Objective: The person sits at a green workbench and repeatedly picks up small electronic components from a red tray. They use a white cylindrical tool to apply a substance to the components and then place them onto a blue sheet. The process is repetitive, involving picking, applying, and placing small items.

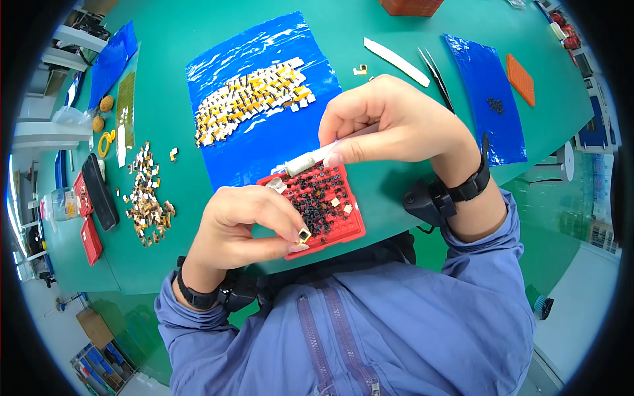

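Note:
My left hand [247, 221] pinches a small square part [304, 235] with a dark centre and a yellowish edge between thumb and fingertips, over the near left corner of a red tray [353, 228]. In the tray lie many tiny black pieces [314, 201] and a few pale square ones. Closed around a slim white tool, my right hand [396, 125] is above the tray's far side. A pale cylinder [300, 164] shows at the tool's left end, close to the tray's far edge; the rest is partly hidden by my fingers.
Rows of white-and-yellow parts [254, 96] cover a blue sheet [251, 162] ahead. A loose pile of similar parts [148, 204] lies left, near a black case [100, 191]. To the right are tweezers [436, 79], a white strip [396, 61], another blue sheet [505, 135] and an orange block [520, 80].

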`<action>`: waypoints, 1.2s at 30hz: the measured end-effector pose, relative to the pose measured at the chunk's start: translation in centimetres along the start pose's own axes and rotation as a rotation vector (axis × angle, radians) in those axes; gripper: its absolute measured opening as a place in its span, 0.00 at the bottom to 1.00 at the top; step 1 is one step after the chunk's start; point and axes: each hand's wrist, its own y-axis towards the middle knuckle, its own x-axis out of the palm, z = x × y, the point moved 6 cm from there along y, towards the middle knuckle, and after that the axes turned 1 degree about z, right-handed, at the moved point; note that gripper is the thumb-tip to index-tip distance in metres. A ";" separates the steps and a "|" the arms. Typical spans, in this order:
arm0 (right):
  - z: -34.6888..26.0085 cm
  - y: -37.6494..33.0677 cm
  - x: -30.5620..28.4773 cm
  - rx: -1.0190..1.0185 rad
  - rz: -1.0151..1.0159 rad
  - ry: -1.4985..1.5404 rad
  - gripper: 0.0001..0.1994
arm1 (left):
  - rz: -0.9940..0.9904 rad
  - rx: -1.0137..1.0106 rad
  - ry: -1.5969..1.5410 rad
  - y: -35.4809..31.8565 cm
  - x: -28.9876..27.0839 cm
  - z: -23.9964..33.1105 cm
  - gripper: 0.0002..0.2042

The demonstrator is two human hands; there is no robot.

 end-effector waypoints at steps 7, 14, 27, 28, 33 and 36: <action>0.4 0.0 0.0 0.031 -0.008 0.039 0.07 | -0.017 0.075 0.210 0.2 0.3 0.8 0.09; 0.6 0.1 -0.1 0.080 0.010 0.047 0.07 | -0.014 0.118 0.359 0.2 0.6 1.2 0.09; 1.3 0.5 -0.9 0.016 0.162 0.101 0.10 | 0.008 0.101 0.380 0.3 0.4 1.4 0.09; 1.3 0.5 -0.9 0.015 0.170 0.100 0.10 | 0.009 0.095 0.375 0.3 0.4 1.4 0.09; 1.5 0.5 -1.2 0.019 0.196 0.059 0.10 | 0.006 0.098 0.372 0.2 0.3 1.4 0.09; 1.4 0.5 -1.3 0.019 0.210 0.046 0.11 | 0.003 0.106 0.356 0.2 0.4 1.4 0.09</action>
